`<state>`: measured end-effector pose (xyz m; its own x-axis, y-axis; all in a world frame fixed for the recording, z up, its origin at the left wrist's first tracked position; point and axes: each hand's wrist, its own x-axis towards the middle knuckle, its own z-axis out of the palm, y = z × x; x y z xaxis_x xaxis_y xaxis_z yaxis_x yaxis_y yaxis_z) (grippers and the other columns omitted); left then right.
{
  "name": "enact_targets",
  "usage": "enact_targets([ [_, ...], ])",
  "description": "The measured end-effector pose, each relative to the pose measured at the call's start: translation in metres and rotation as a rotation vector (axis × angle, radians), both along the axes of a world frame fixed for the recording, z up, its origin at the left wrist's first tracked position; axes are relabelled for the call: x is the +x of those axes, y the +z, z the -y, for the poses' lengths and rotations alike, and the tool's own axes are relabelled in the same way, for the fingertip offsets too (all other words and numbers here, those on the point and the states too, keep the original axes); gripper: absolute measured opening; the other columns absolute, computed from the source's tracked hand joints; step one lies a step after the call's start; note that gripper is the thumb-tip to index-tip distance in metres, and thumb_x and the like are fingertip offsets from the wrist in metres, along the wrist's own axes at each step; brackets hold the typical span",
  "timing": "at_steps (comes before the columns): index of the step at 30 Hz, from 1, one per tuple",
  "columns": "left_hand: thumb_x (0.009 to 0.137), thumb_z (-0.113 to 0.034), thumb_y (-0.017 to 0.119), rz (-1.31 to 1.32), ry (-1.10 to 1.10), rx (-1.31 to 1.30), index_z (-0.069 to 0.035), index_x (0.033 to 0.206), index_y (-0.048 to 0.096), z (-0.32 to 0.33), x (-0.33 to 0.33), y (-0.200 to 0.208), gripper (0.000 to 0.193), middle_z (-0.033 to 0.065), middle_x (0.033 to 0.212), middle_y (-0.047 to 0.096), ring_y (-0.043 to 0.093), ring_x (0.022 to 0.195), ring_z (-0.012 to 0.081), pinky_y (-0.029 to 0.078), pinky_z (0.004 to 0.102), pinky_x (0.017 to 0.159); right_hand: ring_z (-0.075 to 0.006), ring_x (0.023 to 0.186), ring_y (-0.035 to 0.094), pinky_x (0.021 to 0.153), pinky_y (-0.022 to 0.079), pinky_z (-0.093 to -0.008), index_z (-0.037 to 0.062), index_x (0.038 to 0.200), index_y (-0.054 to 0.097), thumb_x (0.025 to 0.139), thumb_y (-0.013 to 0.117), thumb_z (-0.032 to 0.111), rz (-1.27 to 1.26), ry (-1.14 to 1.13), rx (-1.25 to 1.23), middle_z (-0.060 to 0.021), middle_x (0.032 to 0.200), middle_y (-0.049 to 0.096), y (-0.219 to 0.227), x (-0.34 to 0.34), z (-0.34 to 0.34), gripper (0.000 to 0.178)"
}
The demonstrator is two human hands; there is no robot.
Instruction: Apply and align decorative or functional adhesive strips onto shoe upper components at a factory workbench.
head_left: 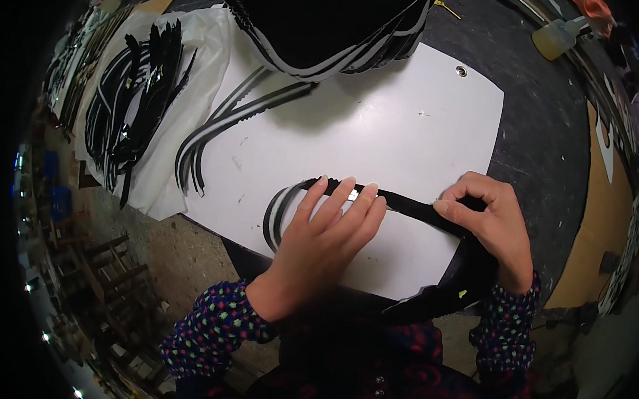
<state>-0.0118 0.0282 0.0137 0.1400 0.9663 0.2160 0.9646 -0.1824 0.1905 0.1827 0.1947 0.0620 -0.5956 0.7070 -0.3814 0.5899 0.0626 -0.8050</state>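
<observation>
A long black fabric strip (414, 208) lies across the white board, and its left end curls round to show a grey stripe. My left hand (329, 228) rests on it, fingers spread and pressing down from above. A small shiny pale patch (353, 195) shows between those fingers; what it is I cannot tell. Farther right, my right hand (498, 220) pinches the upper edge of the strip between thumb and forefinger. From there a wider black piece (464, 275) with a small yellow mark hangs down by the board's near edge.
The white board (435, 119) has a metal eyelet at its far right. Several grey-striped black strips (220, 129) lie left of centre, beside a plastic bag (212, 48) holding a dark bundle. A black striped stack (325, 31) stands at the back. A bottle (554, 40) lies far right.
</observation>
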Motion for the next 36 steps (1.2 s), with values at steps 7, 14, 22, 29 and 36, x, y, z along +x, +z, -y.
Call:
enact_targets([
  [7, 0.093, -0.011, 0.054, 0.045, -0.002, 0.031, -0.009, 0.135, 0.053, -0.001, -0.001, 0.000, 0.042, 0.0089, 0.137, 0.054, 0.051, 0.126, 0.0294, 0.038, 0.0476, 0.108, -0.0115, 0.071, 0.059, 0.066, 0.043, -0.0261, -0.0017, 0.079, 0.070, 0.079, 0.076, 0.010, 0.012, 0.034, 0.049, -0.0050, 0.075, 0.066, -0.001, 0.002, -0.002, 0.013],
  [14, 0.090, -0.011, 0.055, 0.035, 0.007, 0.039, -0.009, 0.139, 0.053, -0.001, 0.001, 0.001, 0.049, 0.0082, 0.135, 0.052, 0.049, 0.126, 0.0272, 0.040, 0.0459, 0.107, -0.0116, 0.070, 0.059, 0.064, 0.044, -0.0264, -0.0026, 0.080, 0.070, 0.078, 0.076, 0.008, 0.039, 0.042, 0.081, -0.0060, 0.074, 0.066, 0.000, 0.000, -0.002, 0.012],
  [22, 0.090, -0.014, 0.063, 0.095, 0.013, 0.067, -0.010, 0.130, 0.062, -0.002, 0.000, 0.005, 0.040, 0.0047, 0.131, 0.055, 0.048, 0.125, 0.0217, 0.037, 0.0415, 0.109, -0.0100, 0.068, 0.054, 0.064, 0.038, -0.0259, 0.0006, 0.075, 0.068, 0.078, 0.080, 0.009, 0.007, 0.012, 0.065, -0.0006, 0.070, 0.059, 0.001, 0.001, 0.002, 0.015],
  [29, 0.090, -0.016, 0.064, 0.069, 0.025, 0.027, -0.013, 0.124, 0.068, -0.005, 0.002, 0.009, 0.034, 0.0033, 0.125, 0.059, 0.052, 0.121, 0.0212, 0.036, 0.0414, 0.109, -0.0145, 0.070, 0.059, 0.064, 0.042, -0.0279, -0.0006, 0.080, 0.071, 0.078, 0.078, 0.007, 0.041, 0.016, 0.019, -0.0061, 0.074, 0.064, 0.004, -0.002, 0.000, 0.010],
  [36, 0.092, -0.013, 0.060, 0.020, 0.042, -0.010, -0.016, 0.127, 0.067, -0.006, 0.005, 0.013, 0.036, 0.0059, 0.125, 0.054, 0.049, 0.122, 0.0243, 0.038, 0.0443, 0.108, -0.0143, 0.067, 0.057, 0.063, 0.042, -0.0277, -0.0009, 0.080, 0.071, 0.078, 0.076, 0.006, 0.039, 0.024, 0.031, -0.0058, 0.073, 0.063, 0.007, -0.003, 0.000, 0.009],
])
